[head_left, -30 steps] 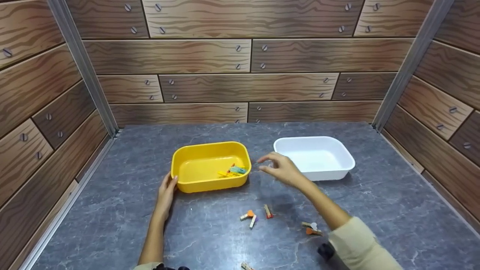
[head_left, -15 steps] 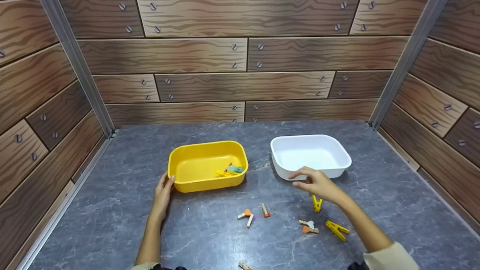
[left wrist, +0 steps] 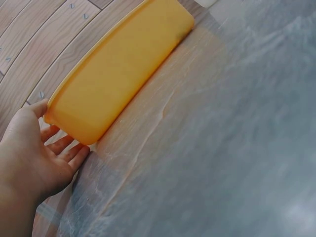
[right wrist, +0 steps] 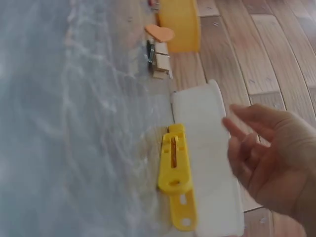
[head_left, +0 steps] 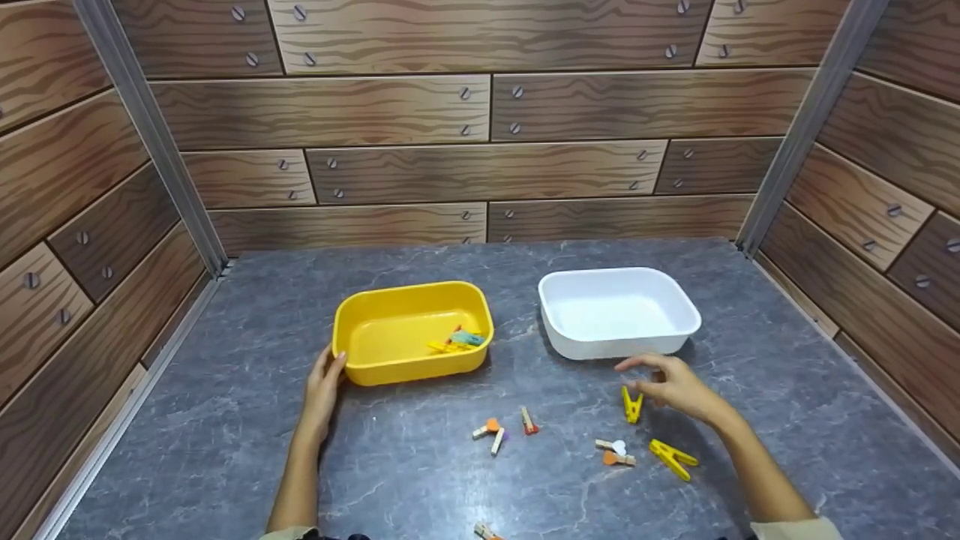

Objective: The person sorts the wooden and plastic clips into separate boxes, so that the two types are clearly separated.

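A yellow tub (head_left: 375, 309) and a white tub (head_left: 679, 311) stand side by side on the grey table. Several coloured pegs (head_left: 459, 341) lie in the yellow tub. My left hand (head_left: 328, 373) rests open against that tub's near left corner, with its fingers (left wrist: 64, 150) touching the tub's wall (left wrist: 118, 74). My right hand (head_left: 664, 379) hovers with relaxed fingers, holding nothing, just right of a yellow clothespin (head_left: 632, 405) in front of the white tub. In the right wrist view that clothespin (right wrist: 175, 177) lies beside the white tub (right wrist: 210, 128), close to my fingers (right wrist: 244, 148).
A second yellow clothespin (head_left: 673, 458) lies nearer me, with small wooden pegs beside it (head_left: 616, 452) and others further left (head_left: 491, 433), (head_left: 529, 421). One more peg (head_left: 484, 531) lies at the bottom edge. Wood-patterned walls close in three sides.
My right hand has swung from beside the yellow tub to the right and nearer, and now hovers by the yellow clothespin. My left hand has stayed on the tub.
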The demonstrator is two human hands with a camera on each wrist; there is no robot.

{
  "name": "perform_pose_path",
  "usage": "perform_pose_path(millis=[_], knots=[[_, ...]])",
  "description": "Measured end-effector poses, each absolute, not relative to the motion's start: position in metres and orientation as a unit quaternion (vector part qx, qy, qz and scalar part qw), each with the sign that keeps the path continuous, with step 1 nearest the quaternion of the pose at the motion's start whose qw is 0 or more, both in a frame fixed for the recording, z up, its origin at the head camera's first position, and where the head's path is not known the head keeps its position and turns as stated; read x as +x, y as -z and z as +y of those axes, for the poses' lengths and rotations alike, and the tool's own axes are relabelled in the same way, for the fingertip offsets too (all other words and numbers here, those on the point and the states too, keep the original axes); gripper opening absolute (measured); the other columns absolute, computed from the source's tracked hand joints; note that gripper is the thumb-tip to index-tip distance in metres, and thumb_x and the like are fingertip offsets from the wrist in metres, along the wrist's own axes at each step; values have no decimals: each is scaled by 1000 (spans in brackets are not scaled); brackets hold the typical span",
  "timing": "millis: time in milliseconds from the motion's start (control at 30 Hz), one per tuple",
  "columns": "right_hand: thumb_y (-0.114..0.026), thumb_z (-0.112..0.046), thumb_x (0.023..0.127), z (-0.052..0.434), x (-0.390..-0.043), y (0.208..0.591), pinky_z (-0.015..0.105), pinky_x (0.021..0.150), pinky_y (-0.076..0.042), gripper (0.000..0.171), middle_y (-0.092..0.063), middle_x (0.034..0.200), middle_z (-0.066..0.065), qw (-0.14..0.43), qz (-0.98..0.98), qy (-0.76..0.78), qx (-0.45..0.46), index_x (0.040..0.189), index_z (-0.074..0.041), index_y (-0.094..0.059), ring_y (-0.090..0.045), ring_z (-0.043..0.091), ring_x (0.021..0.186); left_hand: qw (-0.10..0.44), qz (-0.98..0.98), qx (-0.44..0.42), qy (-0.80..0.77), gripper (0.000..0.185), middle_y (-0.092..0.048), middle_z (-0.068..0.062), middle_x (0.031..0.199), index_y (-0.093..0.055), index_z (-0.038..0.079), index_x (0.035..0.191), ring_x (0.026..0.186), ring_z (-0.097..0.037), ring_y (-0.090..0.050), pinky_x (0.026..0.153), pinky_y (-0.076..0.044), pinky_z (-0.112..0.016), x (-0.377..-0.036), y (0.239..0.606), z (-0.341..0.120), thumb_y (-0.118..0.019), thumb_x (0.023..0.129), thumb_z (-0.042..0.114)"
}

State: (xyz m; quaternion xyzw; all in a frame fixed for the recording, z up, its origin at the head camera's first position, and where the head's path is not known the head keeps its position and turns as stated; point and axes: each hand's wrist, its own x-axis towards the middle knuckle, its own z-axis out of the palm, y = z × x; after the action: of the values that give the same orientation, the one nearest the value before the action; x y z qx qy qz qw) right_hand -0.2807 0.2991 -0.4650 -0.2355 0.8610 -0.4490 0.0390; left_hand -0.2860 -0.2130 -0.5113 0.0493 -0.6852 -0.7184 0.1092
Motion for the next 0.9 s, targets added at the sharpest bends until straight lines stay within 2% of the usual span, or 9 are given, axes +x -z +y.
perform_pose_path(millis=[133,300,367,633,900], knots=[[-57,7,82,310,-279,477,30,43,-47,36,-58,95,27,68,842,483,-230,118,3,-57,-46,9,49,95,-691,47,715,56,-24,-26,143,-18,-6,143,126,-36,-32,104,-28,-41,-286,511,-213,-42,99,21],[-56,13,77,319,-282,491,28,42,-47,43,-52,119,25,85,830,491,-251,119,4,-56,-47,10,49,89,-694,57,712,57,-25,-25,143,-18,-5,143,125,-35,-34,103,-29,-41,-285,510,-214,-41,99,22],[-57,13,76,321,-284,496,26,42,-46,44,-51,122,25,87,832,483,-260,119,4,-57,-46,9,48,90,-694,57,712,56,-25,-25,143,-19,-6,143,125,-35,-34,103,-30,-41,-286,509,-213,-42,99,21],[-59,6,79,321,-284,501,20,39,-39,42,-57,112,19,91,832,482,-260,120,-1,-58,-42,4,46,96,-689,49,716,55,-25,-26,143,-19,-6,143,125,-35,-33,103,-29,-41,-286,508,-214,-41,99,20],[-71,-7,79,322,-282,507,23,41,-44,36,-55,103,17,41,844,468,-259,114,1,-61,-46,7,49,98,-687,47,719,55,-25,-25,143,-20,-7,142,125,-32,-33,103,-31,-39,-287,511,-213,-42,99,19]])
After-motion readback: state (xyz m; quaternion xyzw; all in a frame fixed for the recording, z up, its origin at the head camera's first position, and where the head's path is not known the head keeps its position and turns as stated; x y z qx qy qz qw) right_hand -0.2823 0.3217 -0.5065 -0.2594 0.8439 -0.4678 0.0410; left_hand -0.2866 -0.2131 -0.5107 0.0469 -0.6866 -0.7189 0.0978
